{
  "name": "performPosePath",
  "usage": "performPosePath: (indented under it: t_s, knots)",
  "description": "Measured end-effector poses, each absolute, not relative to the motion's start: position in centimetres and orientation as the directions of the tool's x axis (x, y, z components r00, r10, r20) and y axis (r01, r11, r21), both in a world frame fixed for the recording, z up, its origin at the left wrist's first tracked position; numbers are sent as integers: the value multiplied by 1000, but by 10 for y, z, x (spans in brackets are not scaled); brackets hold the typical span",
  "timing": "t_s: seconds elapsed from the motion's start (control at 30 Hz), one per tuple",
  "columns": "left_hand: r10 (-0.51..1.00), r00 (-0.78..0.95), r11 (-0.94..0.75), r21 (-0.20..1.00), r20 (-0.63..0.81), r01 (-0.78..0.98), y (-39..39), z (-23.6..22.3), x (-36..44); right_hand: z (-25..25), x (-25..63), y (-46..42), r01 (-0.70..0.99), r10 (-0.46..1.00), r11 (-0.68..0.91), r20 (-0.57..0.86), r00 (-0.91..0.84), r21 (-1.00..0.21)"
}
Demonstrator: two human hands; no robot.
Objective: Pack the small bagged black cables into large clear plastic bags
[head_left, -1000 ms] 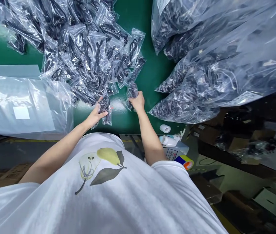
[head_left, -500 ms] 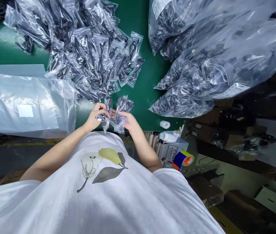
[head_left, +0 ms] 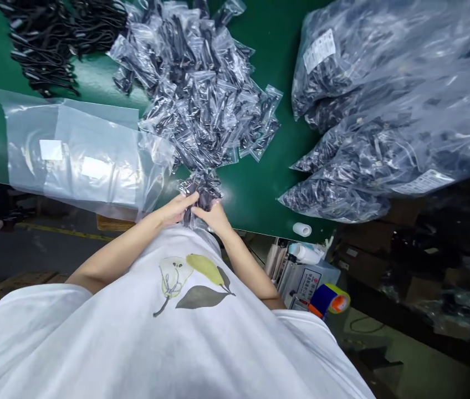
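Note:
Close to my body at the table's front edge, my left hand (head_left: 180, 207) and my right hand (head_left: 213, 215) are closed together on a bunch of small clear zip bags (head_left: 202, 185) with dark contents. My thumbs lie across the plastic from either side; the other fingers are mostly hidden behind the bags. Just beyond my hands spreads a large heap of similar zip bags (head_left: 205, 105) holding black cables.
Flat clear plastic bags (head_left: 106, 141) with white labels lie at left. Bundles of black cables (head_left: 44, 44) sit at the back left. Big filled bags (head_left: 355, 138) occupy the right, near a white roll (head_left: 302, 229). Coloured tape rolls (head_left: 330, 299) are below the table edge.
The zip bags, held apart in two groups before, are now together in one bunch between both hands. The view has shifted left, showing more of the black cables.

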State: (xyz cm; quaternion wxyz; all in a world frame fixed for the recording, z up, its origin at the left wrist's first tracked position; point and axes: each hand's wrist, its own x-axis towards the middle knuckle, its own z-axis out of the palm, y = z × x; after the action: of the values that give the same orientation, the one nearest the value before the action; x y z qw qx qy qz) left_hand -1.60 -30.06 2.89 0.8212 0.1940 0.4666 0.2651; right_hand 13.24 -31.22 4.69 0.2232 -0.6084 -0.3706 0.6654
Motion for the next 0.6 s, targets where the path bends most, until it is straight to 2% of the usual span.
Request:
performPosePath:
  t_s: [0.1,0.17,0.2,0.27,0.33,0.37,0.43,0.5,0.53,0.6]
  knots:
    - [607,464,778,603,-645,-178,-310,18,-32,40,103,-326,345,784,-552,-614,-96,-759]
    - [650,483,692,720,-588,-54,-315,12,-49,26,89,-330,384,826,-512,-563,-24,-768]
    - [698,436,616,787,-568,41,-318,9,-58,19,84,-330,387,829,-520,-560,13,-761]
    - [830,186,458,832,-526,313,-325,1,-80,4,82,-328,338,778,-611,-622,89,-716]
    - [896,-109,409,705,-430,579,-331,-9,-100,-4,87,-325,198,687,-725,-716,125,-660]
    - [896,-193,420,625,-399,658,-333,-14,-110,-6,91,-324,117,657,-754,-746,111,-646]
    - [877,-223,443,534,-427,720,-335,-23,-125,-3,96,-323,32,665,-747,-746,32,-664]
    - [873,-175,436,570,-455,696,-334,-25,-135,4,91,-321,136,722,-674,-686,-85,-726]
    - [885,-155,424,622,-439,659,-334,-22,-140,7,84,-318,242,759,-587,-629,-166,-772]
    - [918,-161,388,739,-363,551,-334,-9,-149,13,63,-308,461,791,-278,-473,-389,-843]
